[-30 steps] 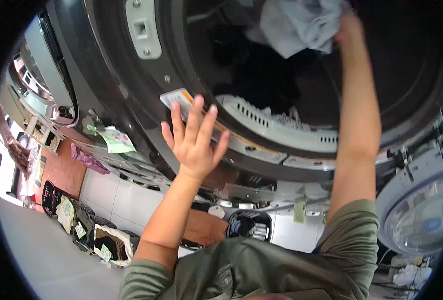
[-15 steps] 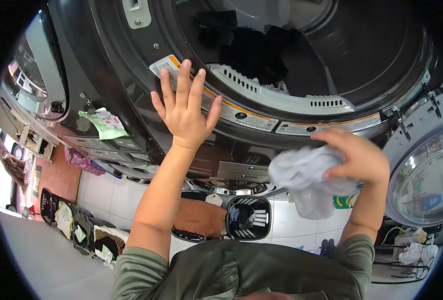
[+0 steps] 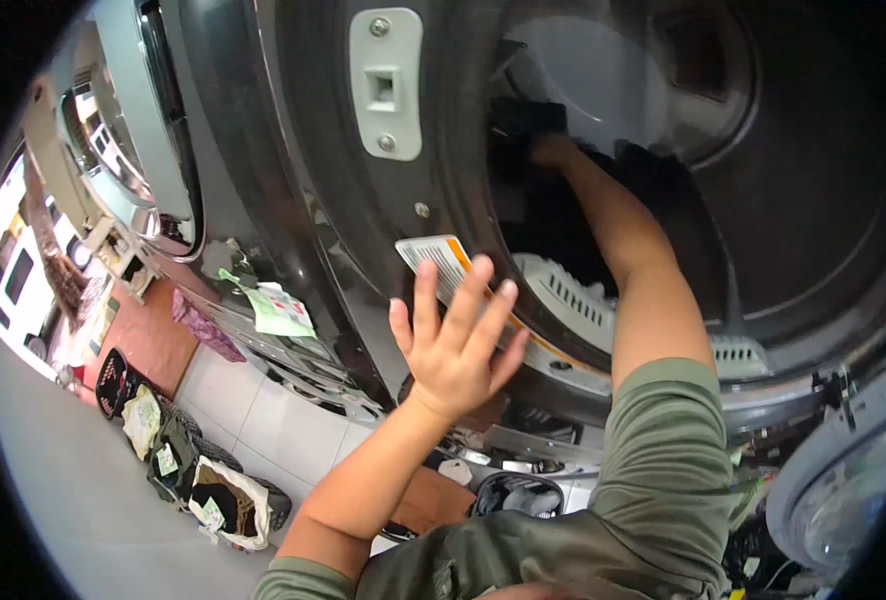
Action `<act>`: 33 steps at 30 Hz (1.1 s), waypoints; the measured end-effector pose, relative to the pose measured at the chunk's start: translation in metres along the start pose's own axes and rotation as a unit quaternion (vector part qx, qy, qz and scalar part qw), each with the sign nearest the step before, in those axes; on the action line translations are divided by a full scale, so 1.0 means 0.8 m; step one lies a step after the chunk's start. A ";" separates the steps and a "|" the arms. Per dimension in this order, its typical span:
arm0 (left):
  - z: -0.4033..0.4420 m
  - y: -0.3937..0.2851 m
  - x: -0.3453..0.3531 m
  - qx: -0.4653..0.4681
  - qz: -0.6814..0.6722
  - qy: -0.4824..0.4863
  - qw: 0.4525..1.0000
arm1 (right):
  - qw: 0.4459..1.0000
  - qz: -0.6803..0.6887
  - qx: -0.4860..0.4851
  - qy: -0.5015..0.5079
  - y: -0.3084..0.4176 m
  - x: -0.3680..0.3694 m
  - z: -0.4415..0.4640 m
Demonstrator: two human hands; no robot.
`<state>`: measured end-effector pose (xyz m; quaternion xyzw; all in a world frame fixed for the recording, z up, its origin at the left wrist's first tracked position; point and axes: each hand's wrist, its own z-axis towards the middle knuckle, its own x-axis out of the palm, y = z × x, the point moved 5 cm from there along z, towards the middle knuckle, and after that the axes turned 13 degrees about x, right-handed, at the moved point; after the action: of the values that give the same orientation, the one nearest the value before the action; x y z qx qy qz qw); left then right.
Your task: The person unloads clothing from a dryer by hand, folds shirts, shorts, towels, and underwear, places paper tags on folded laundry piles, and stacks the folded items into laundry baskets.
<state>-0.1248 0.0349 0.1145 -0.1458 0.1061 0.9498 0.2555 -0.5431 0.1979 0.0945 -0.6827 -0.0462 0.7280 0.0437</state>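
Observation:
My left hand (image 3: 453, 355) lies with its fingers spread against the front rim of a dark dryer (image 3: 363, 230), over the edge of a white and orange label (image 3: 433, 258). My right arm reaches through the round opening into the drum (image 3: 813, 200). Deep inside, my right hand (image 3: 553, 152) is at a heap of dark clothes (image 3: 653, 175); shadow hides its fingers, so any grip on the cloth does not show. A light grey vented strip (image 3: 568, 300) runs along the lower lip of the opening, below my right forearm.
The round glass door (image 3: 848, 490) hangs open at the lower right. Below the machine stand a black basket (image 3: 516, 483) with pale cloth inside and a brown cloth bundle (image 3: 433, 500). Several filled bags, including a white-edged one (image 3: 253, 510), line the left wall.
My right hand went from outside the opening, holding white cloth, to deep inside the drum; that cloth has left it. Pale cloth now shows in the basket. The view shifted closer; my left hand stayed on the rim.

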 end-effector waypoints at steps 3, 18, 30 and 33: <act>-0.004 0.001 0.003 -0.026 0.004 -0.005 1.000 | 0.994 0.099 -0.037 -0.002 -0.010 0.094 0.078; -0.001 -0.005 -0.008 -0.010 -0.013 -0.038 0.999 | 0.594 0.734 -0.226 -0.239 -0.105 -0.337 -0.423; -0.061 -0.194 -0.127 -0.137 -0.659 -0.028 0.739 | 0.570 0.720 -0.194 -0.346 -0.064 -0.221 -0.823; -0.096 -0.167 -0.169 -0.296 -0.789 0.193 0.504 | 0.644 0.669 -0.087 -0.362 -0.095 -0.163 -0.883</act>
<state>0.0733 0.0657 0.0705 -0.4156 -0.2933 0.2800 0.8142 0.1706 0.2623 0.1885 -0.2106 0.3474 0.7408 -0.5350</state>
